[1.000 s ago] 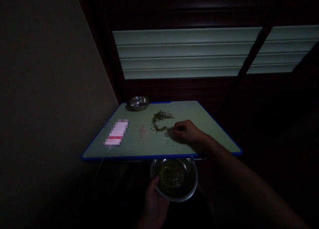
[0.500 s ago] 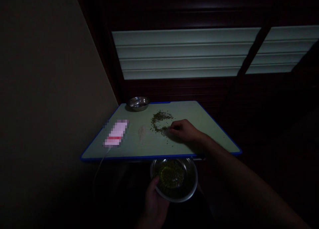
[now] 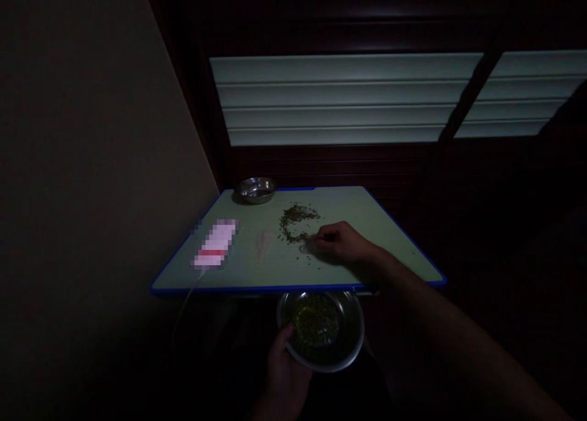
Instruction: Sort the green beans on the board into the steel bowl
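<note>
My left hand (image 3: 283, 372) grips the near rim of a steel bowl (image 3: 354, 341) holding small green grains, kept just below the front edge of a pale green board with a blue rim (image 3: 389, 225). My right hand (image 3: 342, 242) rests on the board with its fingers curled together at the near edge of a loose heap of green grains (image 3: 296, 216). Whether any grains are between those fingertips is too dark to tell.
A second, smaller steel bowl (image 3: 255, 189) stands at the board's far left corner. A phone (image 3: 214, 244) with a white cable lies at the left side. A plain wall is to the left, and louvred window slats are behind.
My right hand has slid slightly back and forth at the heap's near edge. The left hand and its bowl have stayed put.
</note>
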`<state>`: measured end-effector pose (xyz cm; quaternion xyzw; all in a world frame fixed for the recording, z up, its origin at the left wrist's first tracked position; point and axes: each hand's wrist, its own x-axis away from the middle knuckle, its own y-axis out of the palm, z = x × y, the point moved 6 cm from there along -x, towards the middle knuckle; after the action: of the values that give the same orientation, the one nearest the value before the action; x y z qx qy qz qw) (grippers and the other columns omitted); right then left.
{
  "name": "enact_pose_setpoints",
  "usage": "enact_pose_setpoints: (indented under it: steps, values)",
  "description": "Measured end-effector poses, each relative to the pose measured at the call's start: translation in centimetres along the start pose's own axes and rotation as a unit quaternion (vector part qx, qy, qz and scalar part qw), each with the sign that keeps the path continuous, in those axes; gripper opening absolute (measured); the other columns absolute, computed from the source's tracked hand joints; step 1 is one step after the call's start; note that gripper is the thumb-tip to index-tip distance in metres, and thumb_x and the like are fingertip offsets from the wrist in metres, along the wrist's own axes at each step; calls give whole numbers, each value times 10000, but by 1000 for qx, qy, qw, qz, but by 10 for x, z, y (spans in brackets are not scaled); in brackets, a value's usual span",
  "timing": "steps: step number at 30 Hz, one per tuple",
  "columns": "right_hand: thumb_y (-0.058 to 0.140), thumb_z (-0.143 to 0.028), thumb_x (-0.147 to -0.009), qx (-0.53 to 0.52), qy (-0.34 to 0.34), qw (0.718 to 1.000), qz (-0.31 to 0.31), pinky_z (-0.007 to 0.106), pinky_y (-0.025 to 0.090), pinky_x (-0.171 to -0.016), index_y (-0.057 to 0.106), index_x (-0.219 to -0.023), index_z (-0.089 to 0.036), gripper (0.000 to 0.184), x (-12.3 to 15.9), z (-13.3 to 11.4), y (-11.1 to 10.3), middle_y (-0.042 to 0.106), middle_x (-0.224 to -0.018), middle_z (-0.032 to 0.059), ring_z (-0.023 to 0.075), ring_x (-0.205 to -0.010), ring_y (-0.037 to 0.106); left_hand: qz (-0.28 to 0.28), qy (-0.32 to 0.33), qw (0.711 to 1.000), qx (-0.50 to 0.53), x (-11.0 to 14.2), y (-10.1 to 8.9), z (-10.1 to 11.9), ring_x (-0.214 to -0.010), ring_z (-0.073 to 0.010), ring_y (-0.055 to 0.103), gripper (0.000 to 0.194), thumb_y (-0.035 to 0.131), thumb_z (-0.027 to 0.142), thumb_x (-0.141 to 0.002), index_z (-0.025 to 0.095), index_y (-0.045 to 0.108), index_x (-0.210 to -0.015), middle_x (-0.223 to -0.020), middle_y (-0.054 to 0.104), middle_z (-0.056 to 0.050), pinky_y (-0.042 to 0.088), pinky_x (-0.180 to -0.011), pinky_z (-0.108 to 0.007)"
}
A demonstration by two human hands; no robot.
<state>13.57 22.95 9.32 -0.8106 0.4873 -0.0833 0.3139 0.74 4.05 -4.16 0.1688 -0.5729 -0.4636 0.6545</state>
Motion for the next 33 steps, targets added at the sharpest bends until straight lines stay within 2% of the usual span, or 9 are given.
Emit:
enact_pose_setpoints:
  steps: [4, 8, 13, 20, 29, 31, 33]
  values:
    - [633, -421, -766, -6, 7, 1000, -17, 253, 397, -595, 661, -762, -126, 296, -3, -1, -1, 617, -686, 28, 122, -625, 507, 9, 5, 1000, -2, -5, -6, 0, -962, -268, 714, 372, 528, 236, -889, 112, 641, -1221, -938, 786, -106, 474, -987, -455]
    - [619, -411, -760, -20, 18, 999, -40, 257, 406, -597, 666, -788, -118, 298, -8, -5, 0, 629, -699, 32, 121, -615, 505, -17, -5, 1000, -5, -3, -3, -1, -990, -273, 706, 369, 522, 254, -891, 154, 649, -1223, -969, 784, -90, 474, -986, -470]
    - [620, -378, -759, -8, 7, 999, -49, 264, 420, -623, 674, -782, -119, 266, -16, -5, 4, 649, -712, 43, 130, -636, 532, 3, 1, 1000, 5, -1, -2, -1, -987, -269, 706, 414, 519, 252, -889, 143, 612, -1277, -956, 784, -93, 475, -984, -457]
    - [614, -338, -781, 21, -9, 998, -66, 254, 409, -602, 681, -795, -115, 233, -22, -7, 8, 636, -698, 38, 124, -629, 517, -2, 5, 1000, 0, 0, 0, 1, -983, -270, 706, 465, 520, 255, -885, 136, 566, -1332, -975, 782, -102, 477, -977, -455]
    - [640, -315, -738, -26, -13, 984, -175, 237, 413, -605, 703, -807, -121, 215, -18, -19, 13, 630, -685, 11, 108, -625, 508, -18, 5, 1000, 7, 0, -1, 1, -992, -268, 705, 403, 522, 252, -889, 168, 631, -1267, -977, 786, -90, 464, -999, -465]
    - [650, -336, -730, -29, -11, 984, -174, 239, 411, -604, 706, -796, -126, 227, -18, -20, 14, 629, -677, 7, 107, -618, 506, -15, 1, 1000, 3, 0, -3, 0, -994, -264, 706, 374, 529, 240, -887, 176, 657, -1233, -965, 788, -85, 460, -1006, -461]
    - [650, -356, -722, -24, -2, 989, -146, 241, 408, -598, 704, -789, -127, 244, -19, -17, 13, 630, -673, 9, 108, -611, 506, -15, -1, 1000, 8, -1, -3, 0, -994, -264, 706, 351, 522, 242, -893, 175, 676, -1201, -965, 788, -86, 460, -1007, -459]
